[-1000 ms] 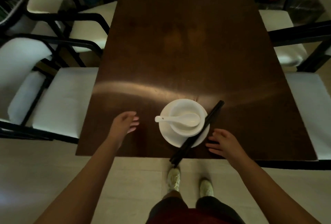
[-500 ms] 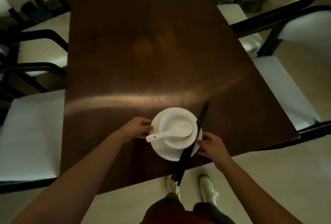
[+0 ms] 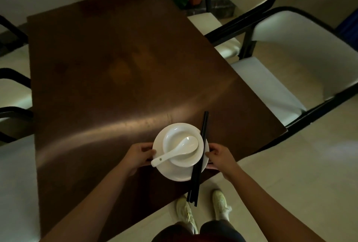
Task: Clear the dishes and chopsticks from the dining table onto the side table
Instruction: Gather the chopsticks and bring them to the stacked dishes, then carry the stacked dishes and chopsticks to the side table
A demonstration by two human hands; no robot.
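Clearly, the step in hand was the pick-up of the whole stack from the bench [image 3: 116,67]. On the left, the left hand [image 3: 138,155] gripped the left rim of the white plate [image 3: 175,174], with its thumb on top and its fingers curled under the edge. In the middle, the plate carried a white bowl [image 3: 174,141], and a white spoon [image 3: 175,151] lay in the bowl with its handle pointing out over the left rim. Further right, the black chopsticks [image 3: 198,164] lay across the right side of the plate, and their near ends hung past the bench edge, over the floor. On the right, the right hand [image 3: 219,154] pinched the right rim of the plate, just beside the chopsticks.

The stack was at the near edge of the bench. It could not be told whether the plate was already lifted or was touching the wood. The next move probably called for a level carry, because the loose chopsticks and the spoon could slide off if the plate tilted.

The side table was not in view. The fingers under the plate were hidden, and the dim light made the gap below the plate hard to judge.
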